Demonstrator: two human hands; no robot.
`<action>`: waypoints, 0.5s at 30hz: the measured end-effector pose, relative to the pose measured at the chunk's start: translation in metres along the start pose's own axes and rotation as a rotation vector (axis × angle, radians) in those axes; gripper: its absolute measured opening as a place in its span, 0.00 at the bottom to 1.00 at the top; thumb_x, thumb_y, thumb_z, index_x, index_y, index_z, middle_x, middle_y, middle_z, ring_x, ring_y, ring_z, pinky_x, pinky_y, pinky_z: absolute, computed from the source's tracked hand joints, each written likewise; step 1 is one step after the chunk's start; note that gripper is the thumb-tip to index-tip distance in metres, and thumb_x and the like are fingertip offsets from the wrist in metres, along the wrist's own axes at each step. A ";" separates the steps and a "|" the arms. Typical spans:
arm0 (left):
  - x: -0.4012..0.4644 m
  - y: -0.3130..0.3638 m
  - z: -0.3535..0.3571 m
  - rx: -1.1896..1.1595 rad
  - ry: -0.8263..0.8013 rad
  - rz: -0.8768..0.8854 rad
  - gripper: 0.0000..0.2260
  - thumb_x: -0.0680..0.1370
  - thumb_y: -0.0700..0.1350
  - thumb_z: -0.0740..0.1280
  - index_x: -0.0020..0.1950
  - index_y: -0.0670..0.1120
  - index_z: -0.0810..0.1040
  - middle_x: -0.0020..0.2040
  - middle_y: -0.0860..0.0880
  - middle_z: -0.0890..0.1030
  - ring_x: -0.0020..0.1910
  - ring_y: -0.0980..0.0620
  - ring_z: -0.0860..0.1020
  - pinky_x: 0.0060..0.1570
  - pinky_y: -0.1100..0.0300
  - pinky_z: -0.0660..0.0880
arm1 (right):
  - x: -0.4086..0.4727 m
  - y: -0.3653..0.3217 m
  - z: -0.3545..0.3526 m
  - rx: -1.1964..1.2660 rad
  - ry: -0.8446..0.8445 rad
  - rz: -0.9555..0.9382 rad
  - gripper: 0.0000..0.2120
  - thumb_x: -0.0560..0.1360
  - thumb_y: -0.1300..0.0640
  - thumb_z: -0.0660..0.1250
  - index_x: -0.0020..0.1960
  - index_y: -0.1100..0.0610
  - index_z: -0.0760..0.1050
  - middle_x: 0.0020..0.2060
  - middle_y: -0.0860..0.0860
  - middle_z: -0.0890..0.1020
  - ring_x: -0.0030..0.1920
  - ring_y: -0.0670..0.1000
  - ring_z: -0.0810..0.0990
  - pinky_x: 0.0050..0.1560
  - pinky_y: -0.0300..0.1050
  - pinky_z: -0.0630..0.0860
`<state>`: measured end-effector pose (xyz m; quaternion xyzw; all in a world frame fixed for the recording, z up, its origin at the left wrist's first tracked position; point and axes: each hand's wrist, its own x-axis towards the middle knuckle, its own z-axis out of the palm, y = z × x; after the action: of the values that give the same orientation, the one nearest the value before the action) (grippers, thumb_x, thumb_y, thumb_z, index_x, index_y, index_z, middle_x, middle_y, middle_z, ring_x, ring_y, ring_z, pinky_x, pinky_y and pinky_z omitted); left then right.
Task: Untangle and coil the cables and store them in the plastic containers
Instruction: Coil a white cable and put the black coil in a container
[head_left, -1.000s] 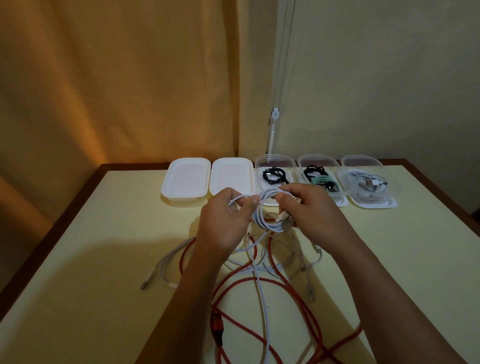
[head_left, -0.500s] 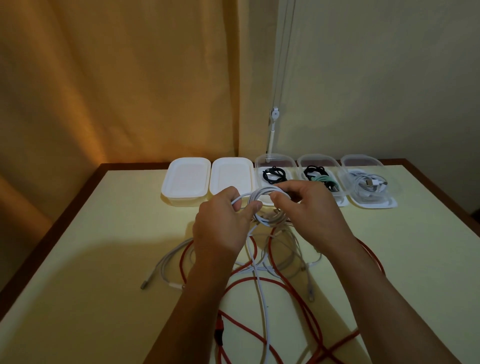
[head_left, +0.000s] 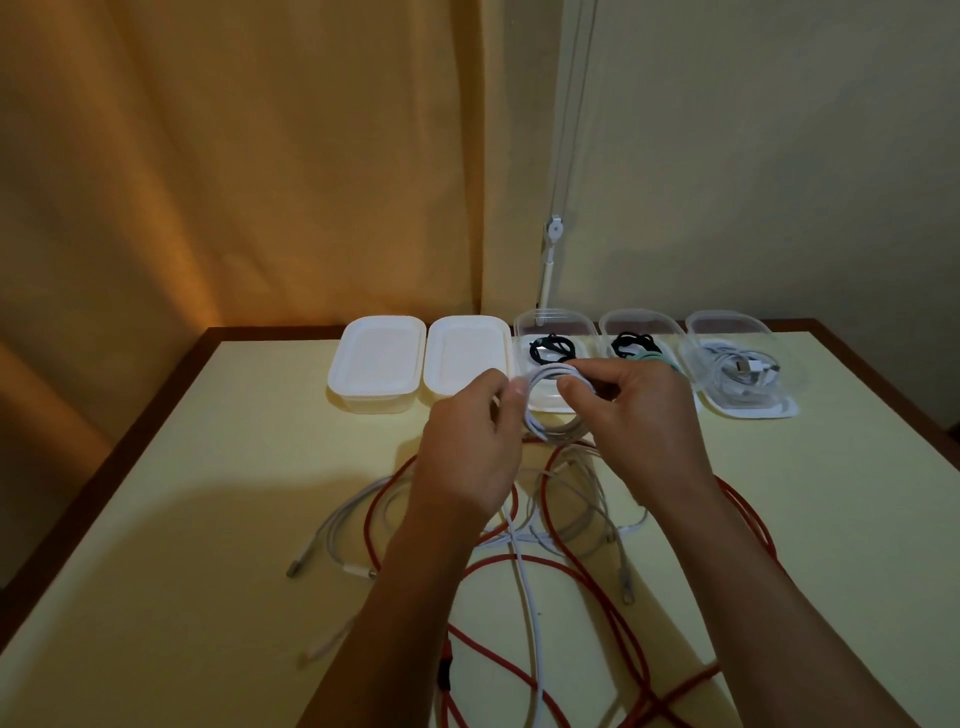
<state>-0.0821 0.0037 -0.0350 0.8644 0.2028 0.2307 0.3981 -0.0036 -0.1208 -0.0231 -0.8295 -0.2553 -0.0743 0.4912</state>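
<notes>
- While both hands hover above the table (head_left: 208, 519), they hold a small coil of white cable (head_left: 550, 405) between them, just in front of the row of containers.
- The left hand (head_left: 467, 452) pinches the coil's left side between thumb and curled fingers.
- The right hand (head_left: 639, 421) grips the right side, thumb on the near part of the loops and fingers curled over the top.
- From the coil a loose length of the same white cable drops down between the forearms toward the near edge of the table.
- A long red cable (head_left: 571, 566) sprawls in wide loops on the table under and around the forearms, crossing itself in several places.
- More white cables (head_left: 358, 519) lie tangled with it; two plug ends rest to the left of the left forearm.
- Five plastic containers stand in a row at the far edge.
- The two on the left are lidded containers (head_left: 379, 364), white on top, touching each other.
- The third, an open container (head_left: 550, 322), holds a black cable (head_left: 550, 351).
- The fourth container (head_left: 639, 322) holds black and pale green cable, partly hidden by the right hand.
- The fifth container (head_left: 737, 332), farthest right, holds a white coiled cable (head_left: 737, 374).
</notes>
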 end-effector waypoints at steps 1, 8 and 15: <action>0.001 -0.001 -0.001 -0.045 -0.013 0.018 0.13 0.84 0.51 0.56 0.45 0.50 0.75 0.33 0.55 0.74 0.34 0.55 0.75 0.34 0.62 0.70 | 0.000 0.000 0.000 0.011 0.007 0.002 0.10 0.78 0.58 0.70 0.58 0.53 0.84 0.41 0.38 0.82 0.40 0.30 0.80 0.40 0.22 0.72; 0.005 -0.010 -0.002 -0.237 -0.059 0.002 0.10 0.81 0.47 0.65 0.40 0.50 0.79 0.37 0.54 0.81 0.39 0.54 0.80 0.44 0.44 0.80 | -0.002 0.000 0.003 0.161 -0.009 0.052 0.10 0.77 0.58 0.71 0.58 0.53 0.84 0.44 0.40 0.84 0.44 0.33 0.82 0.41 0.27 0.77; 0.008 -0.013 -0.007 -0.520 -0.102 -0.293 0.13 0.76 0.50 0.72 0.57 0.47 0.76 0.50 0.47 0.83 0.47 0.50 0.84 0.46 0.56 0.83 | 0.000 -0.002 0.000 0.329 -0.069 0.129 0.09 0.78 0.58 0.71 0.50 0.45 0.85 0.37 0.40 0.86 0.37 0.37 0.82 0.39 0.34 0.76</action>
<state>-0.0818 0.0194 -0.0390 0.7055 0.2391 0.1715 0.6447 -0.0044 -0.1197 -0.0219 -0.7548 -0.2269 0.0286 0.6148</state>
